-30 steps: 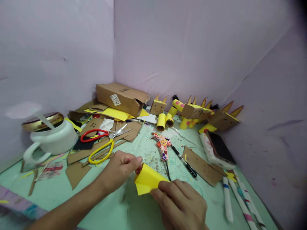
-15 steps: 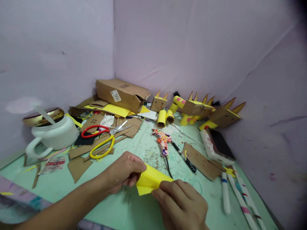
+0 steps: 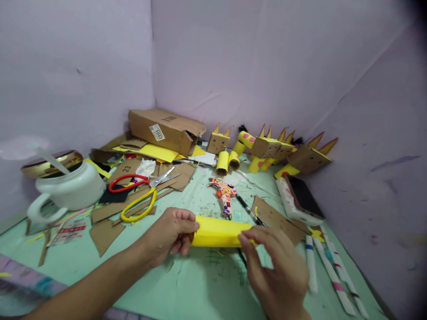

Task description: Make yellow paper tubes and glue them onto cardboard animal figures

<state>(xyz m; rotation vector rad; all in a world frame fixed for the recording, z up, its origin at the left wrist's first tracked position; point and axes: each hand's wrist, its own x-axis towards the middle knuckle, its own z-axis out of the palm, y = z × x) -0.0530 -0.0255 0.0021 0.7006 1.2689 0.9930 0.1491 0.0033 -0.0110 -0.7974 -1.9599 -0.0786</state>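
A yellow paper roll (image 3: 216, 237) lies sideways just above the green table (image 3: 200, 284), held at both ends. My left hand (image 3: 170, 235) grips its left end with fingers curled around the opening. My right hand (image 3: 276, 271) pinches its right end with thumb and fingertips. Behind the roll lie a colourful patterned cutter (image 3: 225, 198) and a black pen (image 3: 249, 210).
Scissors with one red and one yellow handle (image 3: 140, 195) rest on cardboard scraps at the left, beside a white jar (image 3: 66, 186). A cardboard box (image 3: 165, 131) and several yellow-brown cardboard figures (image 3: 273, 153) line the back wall. A phone (image 3: 302, 198) and striped paper sticks (image 3: 328, 271) lie at the right.
The yellow paper went from a loose, tilted cone to a tighter, level tube. My right hand slid to the right end, and the view shifted slightly.
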